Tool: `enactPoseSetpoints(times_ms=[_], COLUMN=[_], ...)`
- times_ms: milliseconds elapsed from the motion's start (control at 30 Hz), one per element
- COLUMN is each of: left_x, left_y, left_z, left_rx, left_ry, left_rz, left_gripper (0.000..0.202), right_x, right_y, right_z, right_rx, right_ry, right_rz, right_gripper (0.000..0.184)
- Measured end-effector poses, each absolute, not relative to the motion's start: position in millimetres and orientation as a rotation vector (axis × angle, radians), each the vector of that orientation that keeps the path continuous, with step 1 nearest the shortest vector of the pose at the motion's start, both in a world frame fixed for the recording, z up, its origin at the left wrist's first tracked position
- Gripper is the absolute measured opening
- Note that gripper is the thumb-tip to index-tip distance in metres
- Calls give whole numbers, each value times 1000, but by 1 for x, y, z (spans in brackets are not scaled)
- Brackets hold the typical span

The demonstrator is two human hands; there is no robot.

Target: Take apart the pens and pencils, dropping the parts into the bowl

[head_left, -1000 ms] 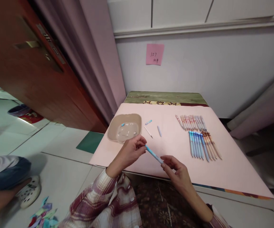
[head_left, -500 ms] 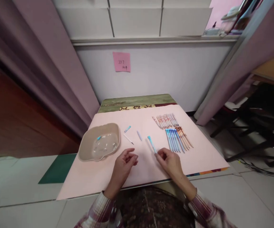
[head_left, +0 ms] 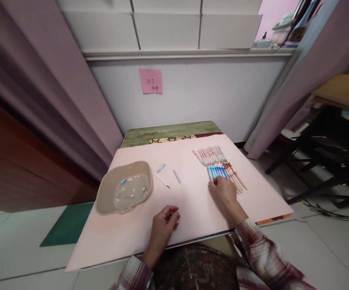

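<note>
Pink sheet (head_left: 189, 197) over most of tbl (head_left: 168, 129), w/ green printed strip left bare at far edge. On sheet, R side: row of blue pens (head_left: 217, 172), brown pens (head_left: 235, 176) just beside, reddish-white pens (head_left: 210, 156) in a row behind, twd wall. R hand (head_left: 224, 190): rests over near ends of blue pens, fingers curled; can't tell if gripping one. L hand (head_left: 164, 223): hovers or rests nr front edge, loosely curled, thumb apart from index, holding nothing visible. Mid-sheet, apart from each other: blue clip (head_left: 161, 168), white refill (head_left: 162, 181) w/ dark tip, pale lilac barrel (head_left: 177, 176). L side: tan basin (head_left: 102, 197) w/ small blue pc (head_left: 123, 181) + blurry bits inside. Room: white wall (head_left: 204, 92) behind tbl, w/ pink note (head_left: 150, 81) marked "357"; mauve curtains (head_left: 62, 88) both sides; green mat (head_left: 68, 225) on pale tiled floor (head_left: 322, 245), L; wood-topped desk (head_left: 343, 92) + dark cables (head_left: 331, 213), R.
</note>
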State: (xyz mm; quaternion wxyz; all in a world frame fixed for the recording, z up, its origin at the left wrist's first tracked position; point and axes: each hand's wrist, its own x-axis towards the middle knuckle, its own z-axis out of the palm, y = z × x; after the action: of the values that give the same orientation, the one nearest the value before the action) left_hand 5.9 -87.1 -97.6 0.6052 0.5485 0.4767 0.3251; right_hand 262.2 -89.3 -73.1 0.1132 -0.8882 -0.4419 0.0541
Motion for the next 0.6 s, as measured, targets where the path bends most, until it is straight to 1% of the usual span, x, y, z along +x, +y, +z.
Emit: enactPoseSetpoints(times_ms=[167,267,467,600], left_x=[3,2,1,-1], left_y=[-90,-91,-94,-96], left_z=[-100,-101,-99,-97], left_rx=[1335,1343,1328,1327], left_ry=[1084,1070,1085,1067], left_rz=[764,783,779,801], left_gripper=[29,27,25,24], right_x=[262,255,209,180], right_y=[-92,-89,-55,-15], right_z=[-75,-71,-57,-56], right_rx=[-2621,-2518,-2097,-2058], right_ry=[-1346,-1398,-1677,-1772], right_rz=[55,27,320,379], right_gripper=[32,30,23,21])
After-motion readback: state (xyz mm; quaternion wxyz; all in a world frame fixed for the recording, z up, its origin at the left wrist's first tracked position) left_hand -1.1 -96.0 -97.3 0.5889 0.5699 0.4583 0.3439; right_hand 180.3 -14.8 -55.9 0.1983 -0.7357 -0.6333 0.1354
